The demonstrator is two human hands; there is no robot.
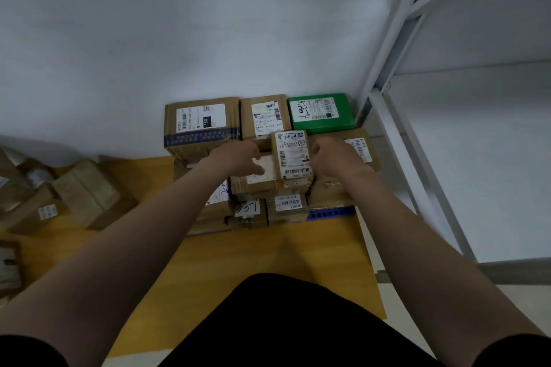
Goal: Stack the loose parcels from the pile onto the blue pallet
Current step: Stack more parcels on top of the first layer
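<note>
A small brown parcel (292,155) with a white label stands on top of the stack on the blue pallet (331,213). My left hand (238,158) touches its left side and rests on the carton (258,177) below. My right hand (335,155) lies against its right side, fingers hidden behind it. At the back of the stack sit a large taped carton (201,125), a brown box (265,116) and a green box (320,113). The loose pile (74,194) lies on the floor at the left.
A white wall runs right behind the stack. White metal shelving (417,143) stands close on the right of the pallet. Yellow flooring (268,247) lies between me and the stack. More loose cartons (9,265) sit at the left edge.
</note>
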